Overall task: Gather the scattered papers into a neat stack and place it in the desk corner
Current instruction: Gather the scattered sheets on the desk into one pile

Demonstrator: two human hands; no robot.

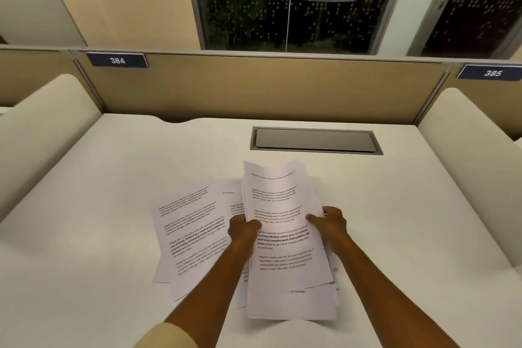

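Observation:
A loose bundle of printed white sheets [282, 257] is held over the middle of the white desk [113, 206]. My left hand [243, 227] grips its left edge, thumb on the top page. My right hand [329, 222] grips the right edge the same way. The sheets in the bundle are uneven, with edges sticking out at the bottom and right. To the left, two or three more printed sheets [189, 234] lie fanned flat on the desk, partly under my left forearm.
A grey cable hatch [315, 141] is set into the desk behind the papers. A tan partition [254, 87] closes off the back, with cream side dividers on the left [42, 133] and right [466, 144]. Number plates 384 [117, 60] and 385 [493, 73] sit on the partition.

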